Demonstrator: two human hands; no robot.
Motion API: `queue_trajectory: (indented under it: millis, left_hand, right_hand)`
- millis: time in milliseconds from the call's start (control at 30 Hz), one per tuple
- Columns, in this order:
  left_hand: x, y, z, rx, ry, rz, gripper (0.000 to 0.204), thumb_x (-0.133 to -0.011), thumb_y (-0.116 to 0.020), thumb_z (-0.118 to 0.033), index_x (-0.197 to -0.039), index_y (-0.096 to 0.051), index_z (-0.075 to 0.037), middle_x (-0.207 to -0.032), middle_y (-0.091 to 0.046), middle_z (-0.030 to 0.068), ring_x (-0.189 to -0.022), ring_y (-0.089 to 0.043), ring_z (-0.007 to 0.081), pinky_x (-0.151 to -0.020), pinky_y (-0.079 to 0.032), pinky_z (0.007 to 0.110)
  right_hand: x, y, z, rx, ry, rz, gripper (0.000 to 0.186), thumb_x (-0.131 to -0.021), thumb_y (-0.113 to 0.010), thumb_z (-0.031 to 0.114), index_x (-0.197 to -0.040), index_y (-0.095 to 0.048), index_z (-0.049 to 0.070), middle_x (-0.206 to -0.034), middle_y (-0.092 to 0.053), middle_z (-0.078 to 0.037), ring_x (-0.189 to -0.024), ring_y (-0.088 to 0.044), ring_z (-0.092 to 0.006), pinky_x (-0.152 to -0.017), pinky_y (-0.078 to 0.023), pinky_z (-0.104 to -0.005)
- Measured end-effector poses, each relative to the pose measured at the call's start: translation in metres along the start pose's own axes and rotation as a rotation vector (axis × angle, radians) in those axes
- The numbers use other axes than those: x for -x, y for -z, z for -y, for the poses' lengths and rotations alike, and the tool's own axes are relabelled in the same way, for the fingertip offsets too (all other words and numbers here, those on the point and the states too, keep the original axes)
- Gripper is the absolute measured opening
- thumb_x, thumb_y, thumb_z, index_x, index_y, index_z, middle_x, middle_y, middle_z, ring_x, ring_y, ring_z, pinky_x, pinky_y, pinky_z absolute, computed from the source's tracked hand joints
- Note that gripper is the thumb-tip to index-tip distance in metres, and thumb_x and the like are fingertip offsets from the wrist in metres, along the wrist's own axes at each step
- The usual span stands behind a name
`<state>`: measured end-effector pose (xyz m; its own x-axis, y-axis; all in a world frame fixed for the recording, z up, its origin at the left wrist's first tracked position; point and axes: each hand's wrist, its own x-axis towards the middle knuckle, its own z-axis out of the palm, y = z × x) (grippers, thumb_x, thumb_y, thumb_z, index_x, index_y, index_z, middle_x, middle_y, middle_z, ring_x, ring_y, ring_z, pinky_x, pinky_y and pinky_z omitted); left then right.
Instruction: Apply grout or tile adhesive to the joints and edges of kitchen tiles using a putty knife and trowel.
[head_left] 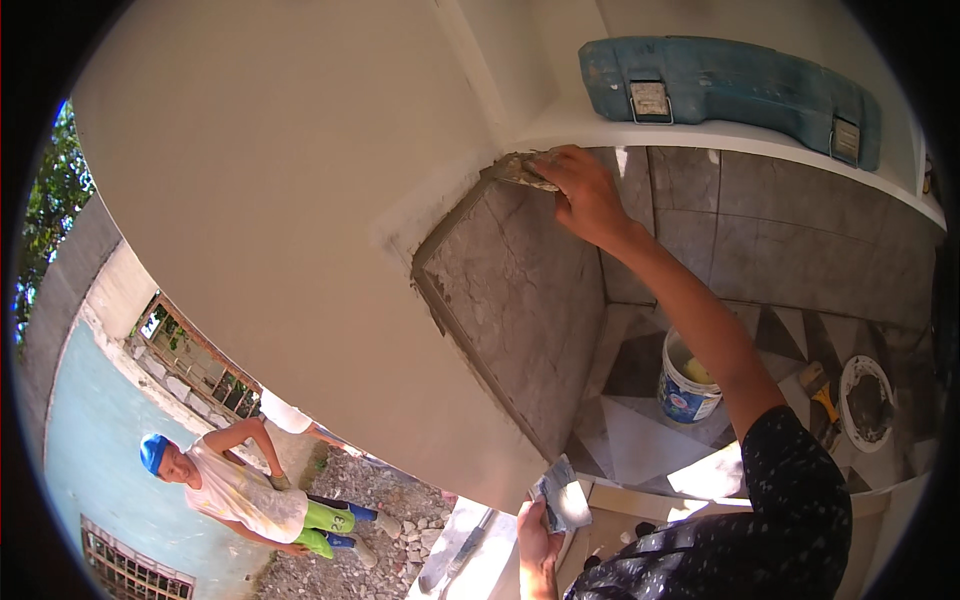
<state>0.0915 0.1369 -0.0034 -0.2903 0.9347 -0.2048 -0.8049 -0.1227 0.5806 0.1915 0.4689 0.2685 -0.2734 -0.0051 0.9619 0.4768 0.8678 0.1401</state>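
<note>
My right hand (590, 195) reaches up and grips a scraper (523, 170) smeared with grey mortar. The scraper presses at the top corner of a grey marbled tile panel (525, 290), where it meets the cream wall (290, 200). Wet grey mortar (440, 235) lines the panel's upper and left edges. Low in the picture, my left hand (538, 540) is closed on a putty knife (563, 497) with a wide blade, apart from the wall's lower edge. Its handle is mostly hidden by my fingers.
A teal hard case (735, 90) lies on a white ledge (700, 136). Below my right arm, a bucket (685, 403), a paintbrush (820, 388) and a white round container (850, 385) holding grey mortar stand on patterned tiles. Beyond the wall, a person (245, 490) stands near rubble (405, 505).
</note>
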Motion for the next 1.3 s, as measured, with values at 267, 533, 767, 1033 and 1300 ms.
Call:
queue_trajectory:
  millis: [267, 533, 767, 1033, 1300]
  left_hand:
    - [0.006, -0.015, -0.002, -0.014, 0.007, -0.02, 0.028, -0.089, -0.036, -0.007, -0.113, -0.045, 0.006, -0.107, -0.057, 0.0151, -0.096, -0.059, 0.0251, -0.083, -0.05, 0.039]
    - [0.003, -0.007, 0.003, -0.005, 0.061, 0.001, 0.033, -0.089, -0.036, -0.012, -0.116, -0.043, 0.005, -0.106, -0.058, 0.0172, -0.091, -0.062, 0.0268, -0.077, -0.054, 0.041]
    - [-0.003, -0.01, 0.0, 0.009, 0.129, 0.027, 0.031, -0.088, -0.039, -0.012, -0.113, -0.045, 0.004, -0.101, -0.059, 0.0151, -0.089, -0.062, 0.0257, -0.076, -0.054, 0.039]
    - [-0.001, 0.001, -0.009, 0.101, 0.138, 0.085, 0.03, -0.089, -0.037, -0.008, -0.118, -0.039, -0.001, -0.104, -0.057, 0.0158, -0.089, -0.062, 0.0243, -0.071, -0.054, 0.038]
    - [-0.007, 0.018, 0.003, 0.074, 0.176, 0.127, 0.025, -0.091, -0.039, -0.012, -0.106, -0.049, 0.005, -0.094, -0.061, 0.0126, -0.081, -0.063, 0.022, -0.068, -0.054, 0.033]
  right_hand:
    - [0.004, 0.011, 0.005, -0.031, -0.002, 0.09, 0.041, -0.061, -0.06, -0.005, -0.101, -0.062, 0.001, -0.083, -0.059, -0.013, -0.082, -0.055, -0.0282, -0.068, -0.047, -0.0363]
    - [-0.044, 0.039, 0.016, 0.024, -0.292, 0.384, 0.02, -0.067, -0.054, 0.012, -0.076, -0.06, -0.005, -0.071, -0.057, -0.019, -0.068, -0.057, -0.0361, -0.06, -0.046, -0.0433]
    - [-0.087, 0.021, 0.005, 0.197, -0.262, 0.657, 0.02, -0.068, -0.053, 0.013, -0.064, -0.055, -0.006, -0.069, -0.059, -0.023, -0.065, -0.059, -0.0381, -0.059, -0.048, -0.0441]
    - [-0.087, 0.021, 0.008, 0.286, -0.13, 0.821, 0.017, -0.077, -0.049, 0.006, -0.087, -0.055, -0.006, -0.091, -0.055, -0.023, -0.087, -0.056, -0.0373, -0.074, -0.044, -0.0426]
    - [-0.097, 0.029, 0.01, 0.226, 0.019, 0.899, 0.018, -0.077, -0.046, 0.006, -0.084, -0.057, -0.006, -0.088, -0.056, -0.02, -0.085, -0.056, -0.0364, -0.074, -0.045, -0.0432]
